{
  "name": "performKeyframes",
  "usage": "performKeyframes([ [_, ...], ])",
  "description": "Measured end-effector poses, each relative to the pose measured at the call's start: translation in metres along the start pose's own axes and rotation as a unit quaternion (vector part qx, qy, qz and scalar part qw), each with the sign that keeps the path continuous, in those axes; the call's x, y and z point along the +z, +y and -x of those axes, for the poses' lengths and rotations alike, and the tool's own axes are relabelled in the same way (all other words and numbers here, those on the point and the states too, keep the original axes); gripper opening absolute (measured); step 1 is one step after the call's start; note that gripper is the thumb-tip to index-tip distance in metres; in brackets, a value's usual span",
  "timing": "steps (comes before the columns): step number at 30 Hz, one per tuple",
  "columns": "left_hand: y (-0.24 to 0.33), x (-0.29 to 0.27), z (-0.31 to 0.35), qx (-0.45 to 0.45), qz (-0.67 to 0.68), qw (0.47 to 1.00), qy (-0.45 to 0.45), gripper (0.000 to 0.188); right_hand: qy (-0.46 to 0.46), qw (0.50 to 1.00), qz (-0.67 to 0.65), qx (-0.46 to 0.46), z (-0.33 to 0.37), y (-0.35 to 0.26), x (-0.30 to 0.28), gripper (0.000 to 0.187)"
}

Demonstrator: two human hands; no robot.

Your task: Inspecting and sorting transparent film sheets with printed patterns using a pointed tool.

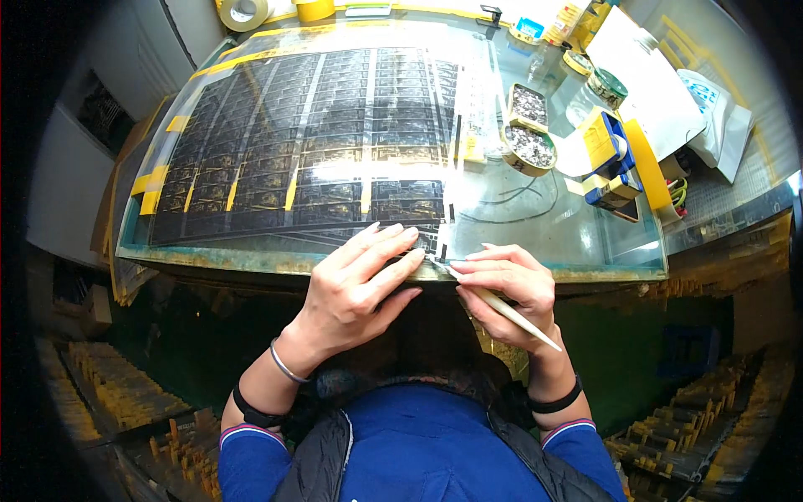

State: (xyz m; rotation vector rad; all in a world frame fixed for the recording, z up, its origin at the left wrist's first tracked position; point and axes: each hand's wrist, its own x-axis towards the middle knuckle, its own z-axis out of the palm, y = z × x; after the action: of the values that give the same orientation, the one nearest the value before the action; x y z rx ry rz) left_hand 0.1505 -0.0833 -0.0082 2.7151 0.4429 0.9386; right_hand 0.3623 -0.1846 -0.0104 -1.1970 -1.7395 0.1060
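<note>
A large dark film sheet (318,142), printed with rows of small panels, lies on the glass tabletop (519,222). My left hand (358,280) rests on the sheet's near right corner with fingers stretched out, holding nothing. Beside it, my right hand (510,293) grips a slim, pale tool with a tapered handle (514,316) like a pen. The tool's narrow tip meets the sheet's corner near my left fingertips. Whether that tip is a blade or a brush is too small to tell.
Yellow tape strips (150,188) edge the sheet. Two open tins (529,149) of dark and white bits stand right of it, near a green-lidded jar (604,90) and a blue-and-yellow box (615,167). Tape rolls (244,12) sit at the back left. The table's front edge (577,274) runs beneath my hands.
</note>
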Motion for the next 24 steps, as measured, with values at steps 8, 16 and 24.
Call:
performKeyframes([
  [8,0.000,-0.001,-0.003,0.005,-0.007,1.000,0.003,0.039,-0.008,1.000,0.003,-0.029,0.000,0.004,-0.002,0.023],
  [16,-0.001,-0.002,-0.011,-0.004,0.034,0.999,0.004,0.031,-0.019,0.998,0.032,-0.049,0.003,0.007,-0.001,0.025],
  [24,-0.002,-0.001,-0.013,-0.003,0.033,0.999,0.015,0.026,-0.003,0.992,0.078,-0.102,0.005,0.009,0.006,0.024],
])
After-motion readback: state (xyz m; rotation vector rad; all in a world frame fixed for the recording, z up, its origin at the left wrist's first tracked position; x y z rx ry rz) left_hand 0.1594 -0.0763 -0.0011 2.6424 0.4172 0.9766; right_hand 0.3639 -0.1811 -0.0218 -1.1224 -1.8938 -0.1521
